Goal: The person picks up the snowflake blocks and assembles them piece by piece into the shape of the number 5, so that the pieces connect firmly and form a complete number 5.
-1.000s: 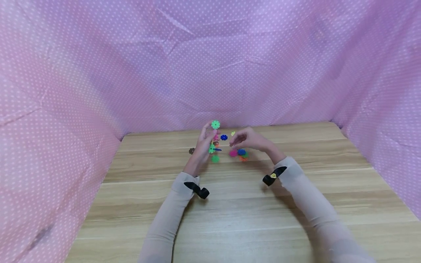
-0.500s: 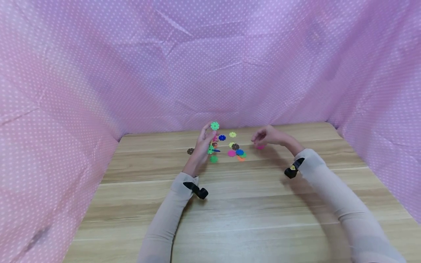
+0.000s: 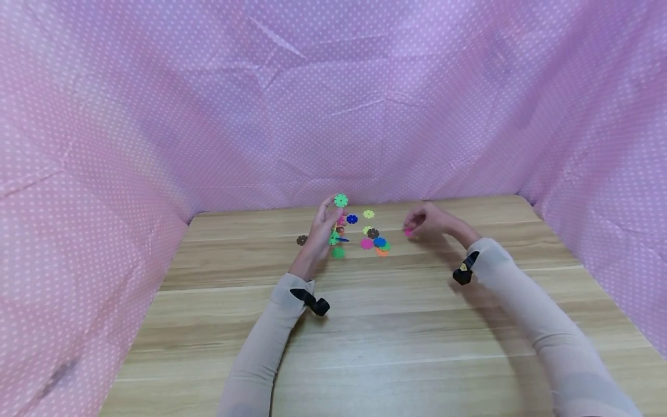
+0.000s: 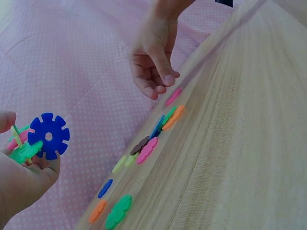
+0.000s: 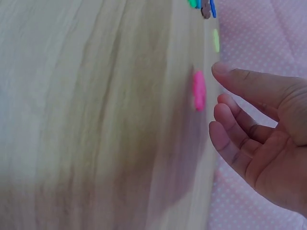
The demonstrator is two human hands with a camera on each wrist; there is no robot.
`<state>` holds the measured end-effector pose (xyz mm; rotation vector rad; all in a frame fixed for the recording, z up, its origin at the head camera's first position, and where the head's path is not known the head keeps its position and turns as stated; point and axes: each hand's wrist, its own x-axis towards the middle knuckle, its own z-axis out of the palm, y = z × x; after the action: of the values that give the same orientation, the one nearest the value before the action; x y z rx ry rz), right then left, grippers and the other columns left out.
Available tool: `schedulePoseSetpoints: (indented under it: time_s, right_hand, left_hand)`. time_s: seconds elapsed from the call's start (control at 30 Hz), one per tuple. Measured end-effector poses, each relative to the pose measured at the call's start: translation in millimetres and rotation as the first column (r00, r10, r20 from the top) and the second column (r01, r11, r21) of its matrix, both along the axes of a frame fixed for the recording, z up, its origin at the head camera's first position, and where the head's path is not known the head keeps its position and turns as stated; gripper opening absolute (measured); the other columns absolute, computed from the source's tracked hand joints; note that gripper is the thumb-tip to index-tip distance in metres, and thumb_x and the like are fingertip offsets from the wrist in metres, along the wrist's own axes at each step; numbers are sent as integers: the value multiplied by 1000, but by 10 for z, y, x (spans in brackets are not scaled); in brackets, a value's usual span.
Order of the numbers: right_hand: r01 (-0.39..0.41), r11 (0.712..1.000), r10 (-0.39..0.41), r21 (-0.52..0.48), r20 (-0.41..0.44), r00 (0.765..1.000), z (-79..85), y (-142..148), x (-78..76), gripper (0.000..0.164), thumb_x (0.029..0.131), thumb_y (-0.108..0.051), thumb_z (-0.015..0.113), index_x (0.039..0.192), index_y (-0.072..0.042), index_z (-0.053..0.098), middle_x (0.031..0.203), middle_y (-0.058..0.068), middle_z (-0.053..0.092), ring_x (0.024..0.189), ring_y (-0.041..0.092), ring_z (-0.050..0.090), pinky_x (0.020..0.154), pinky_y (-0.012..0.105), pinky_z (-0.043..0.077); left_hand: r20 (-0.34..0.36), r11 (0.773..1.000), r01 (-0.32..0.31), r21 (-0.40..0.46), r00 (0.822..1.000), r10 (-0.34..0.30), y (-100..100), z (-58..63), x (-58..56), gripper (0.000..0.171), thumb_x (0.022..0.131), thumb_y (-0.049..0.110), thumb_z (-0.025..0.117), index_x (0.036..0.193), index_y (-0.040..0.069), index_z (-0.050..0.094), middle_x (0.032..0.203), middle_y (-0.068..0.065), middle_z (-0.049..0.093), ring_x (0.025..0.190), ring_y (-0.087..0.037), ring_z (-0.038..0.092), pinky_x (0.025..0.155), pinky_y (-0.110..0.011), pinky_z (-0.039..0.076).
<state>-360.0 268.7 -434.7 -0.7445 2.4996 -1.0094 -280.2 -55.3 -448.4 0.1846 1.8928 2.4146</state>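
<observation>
1. The head view is bright, with a pale shine on the tabletop [image 3: 385, 347].
2. A soft shadow lies beside the right sleeve [image 3: 537, 330].
3. The right wrist view is dimmer, with a big shadow near the pink disc [image 5: 199, 91], which looks fuzzy.
4. There, the tabletop's edge looks bent.

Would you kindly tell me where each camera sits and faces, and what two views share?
Head: on the head, facing forward and down at the wooden table; sleeved forearms, left hand and right hand show.
Left wrist: on that wrist, facing the joined discs that hand holds and the table beyond; both hands show.
Right wrist: on that wrist, facing a pink disc on the table; only the right hand shows.
Shared: both wrist views show the right hand and that disc.
</observation>
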Motion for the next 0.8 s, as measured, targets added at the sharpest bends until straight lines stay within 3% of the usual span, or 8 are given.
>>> schedulePoseSetpoints:
  time_s: [0.1, 0.33, 0.5, 0.67, 0.8]
  right_hand:
    - [-13, 1000, 13, -3, -30, 999, -36, 7, -14, 30, 81, 1, 83, 108, 6, 72, 102, 23, 73, 93, 28, 68, 80, 24, 57]
    - [-12, 1000, 12, 4, -60, 998, -87, 4, -38, 29, 81, 0, 84, 107, 7, 72, 102, 24, 73, 95, 31, 65, 77, 20, 51]
    - [-4, 1000, 4, -11, -37, 999, -94, 1, -20, 34, 80, 0, 83, 109, 12, 70, 104, 30, 70, 97, 36, 64, 75, 19, 50]
    - [13, 1000, -12, 15, -24, 1000, -126, 0, -26, 32, 83, -2, 82, 111, 9, 71, 104, 26, 70, 94, 29, 63, 75, 19, 50]
    - [23, 999, -23, 29, -7, 1000, -138, 2, -25, 31, 85, -2, 80, 114, 7, 71, 106, 23, 71, 94, 26, 63, 77, 20, 52]
  left_hand:
    - [3, 1000, 2, -9, 1000, -2, -5, -9, -5, 48, 108, 29, 50, 154, 30, 35, 132, -13, 55, 95, -14, 55, 80, -31, 49]
    - [-18, 1000, 4, -4, 1000, -4, -11, -4, -8, 47, 109, 29, 50, 153, 27, 36, 139, -25, 49, 99, -15, 55, 87, -36, 46]
    - [-16, 1000, -4, -8, 1000, 3, -14, -6, -14, 46, 109, 28, 50, 153, 27, 37, 132, -18, 55, 106, -22, 54, 87, -31, 46]
    - [-4, 1000, -8, -8, 1000, 8, -17, -17, -20, 45, 108, 29, 51, 152, 29, 39, 117, -1, 60, 120, -39, 51, 92, -32, 46]
    - [-1, 1000, -8, -1, 1000, 8, -16, -12, -11, 45, 108, 30, 52, 151, 29, 41, 123, -10, 60, 123, -42, 50, 96, -35, 45]
